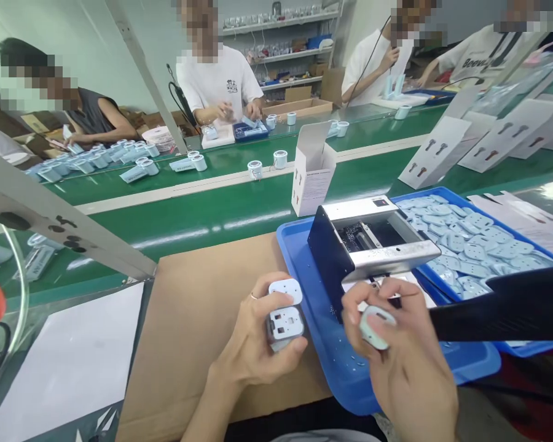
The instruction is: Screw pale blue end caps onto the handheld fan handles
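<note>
Left hand (258,347) grips 2 pale pieces (287,329) above the cardboard (193,319), holes showing, seemingly for easy viewing; right hand (408,353) pinches 1 oval piece (368,334) over the blue tray (334,365), thumb apparently steadying it.

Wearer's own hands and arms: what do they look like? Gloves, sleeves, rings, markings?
Both bare, no gloves. The left hand wears a thin ring on one finger; no ring shows on the right hand. No sleeve, watch, strap or cable shows on the visible left forearm or right wrist. No markings that I can make out.
</note>
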{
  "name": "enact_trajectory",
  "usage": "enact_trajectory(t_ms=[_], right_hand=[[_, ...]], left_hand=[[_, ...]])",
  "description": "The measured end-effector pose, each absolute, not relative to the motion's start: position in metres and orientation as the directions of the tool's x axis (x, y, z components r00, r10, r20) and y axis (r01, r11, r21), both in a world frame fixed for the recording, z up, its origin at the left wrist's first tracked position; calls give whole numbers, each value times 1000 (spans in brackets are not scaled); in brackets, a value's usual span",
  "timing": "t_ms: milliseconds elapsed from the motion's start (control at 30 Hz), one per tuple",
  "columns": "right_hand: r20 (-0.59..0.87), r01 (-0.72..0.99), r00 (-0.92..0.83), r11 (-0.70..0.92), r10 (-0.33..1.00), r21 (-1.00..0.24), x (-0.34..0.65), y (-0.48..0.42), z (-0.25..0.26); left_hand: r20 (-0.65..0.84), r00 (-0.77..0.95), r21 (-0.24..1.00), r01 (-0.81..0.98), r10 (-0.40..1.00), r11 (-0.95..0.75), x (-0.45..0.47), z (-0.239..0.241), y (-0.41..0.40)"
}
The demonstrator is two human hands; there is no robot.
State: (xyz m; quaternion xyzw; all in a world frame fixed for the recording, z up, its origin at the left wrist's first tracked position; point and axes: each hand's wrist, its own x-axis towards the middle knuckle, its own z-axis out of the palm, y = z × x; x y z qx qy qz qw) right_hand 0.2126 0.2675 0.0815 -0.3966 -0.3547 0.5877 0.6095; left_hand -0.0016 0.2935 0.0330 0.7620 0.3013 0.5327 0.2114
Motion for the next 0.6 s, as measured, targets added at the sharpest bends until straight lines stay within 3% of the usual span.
enact_trajectory(t_ms=[133,233,333,500,600], right_hand=[[-14,-399,-110,-57,994,-915,215,257,70],[10,-119,-69,2,998,-993,216,255,62],[27,135,-31,31,999,-990,217,250,58],[-175,-66,143,-167,974,-984,208,239,86],[-131,-76,88,-125,988,-989,204,247,109]], left_hand=[[674,214,685,175,707,-707,1,34,292],[698,144,691,122,702,-712,8,29,293],[720,101,681,85,686,-727,16,22,295],[735,53,675,30,676,-737,23,11,295],[733,54,678,16,678,-735,23,7,294]])
